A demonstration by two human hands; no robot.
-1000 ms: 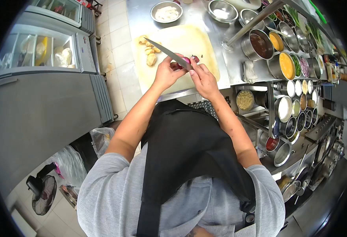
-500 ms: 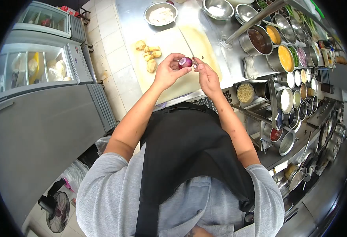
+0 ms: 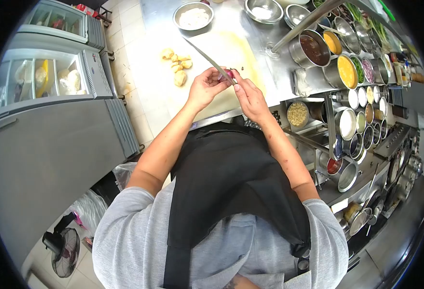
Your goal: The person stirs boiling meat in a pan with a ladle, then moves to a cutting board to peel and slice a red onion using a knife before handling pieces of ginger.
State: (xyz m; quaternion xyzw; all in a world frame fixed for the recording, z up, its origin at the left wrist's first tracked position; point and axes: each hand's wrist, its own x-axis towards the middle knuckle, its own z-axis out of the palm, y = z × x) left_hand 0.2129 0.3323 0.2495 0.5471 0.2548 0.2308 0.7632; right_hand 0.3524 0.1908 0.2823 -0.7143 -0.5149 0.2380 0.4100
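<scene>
Moved: knife [image 3: 207, 58] has swung from pointing up the board to slanting across the onion, tip now upper left.
Left hand [image 3: 205, 90]: fingers curled round the red onion [image 3: 230, 74], thumb toward the blade.
Right hand [image 3: 251, 100]: closed on the knife's handle end, beside the left; exact finger wrap, can't tell from here.
Onion: held up between both hands over the cutting board [image 3: 246, 54], blade partly hiding it.
Board, left side: pale yellow chunks [image 3: 179, 78].
Beyond board: steel bowl [image 3: 177, 23], pale pieces inside.
</scene>
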